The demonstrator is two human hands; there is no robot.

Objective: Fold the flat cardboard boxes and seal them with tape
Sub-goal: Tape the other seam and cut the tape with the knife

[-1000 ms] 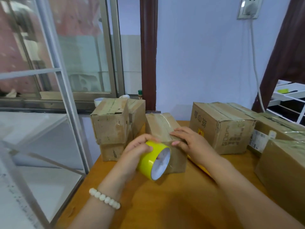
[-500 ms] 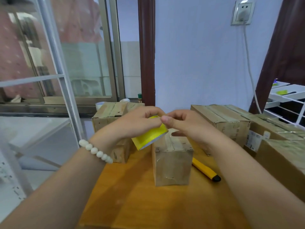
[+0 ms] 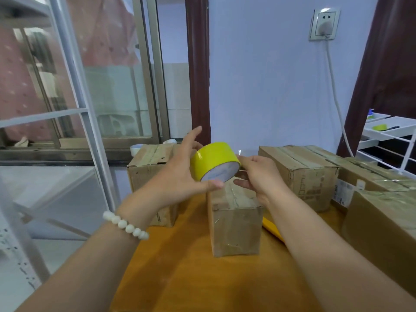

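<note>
My left hand [image 3: 177, 179] holds a yellow tape roll [image 3: 213, 159] in the air, thumb under its rim and fingers spread behind it. My right hand [image 3: 258, 176] pinches the clear loose tape end at the roll's right side. Directly below both hands a small taped cardboard box [image 3: 235, 224] stands upright on the orange wooden table [image 3: 180, 278].
Another taped box [image 3: 146, 170] stands behind my left hand. Larger boxes [image 3: 304, 174] [image 3: 382, 224] crowd the table's right side. A yellow cutter [image 3: 271, 229] lies right of the small box. An open window frame [image 3: 78, 109] flanks the left; a white rack [image 3: 387, 136] is at the far right.
Both hands left the small box and lifted the tape roll above it. The roll has turned so its face points down, and my right hand now pinches the tape end.
</note>
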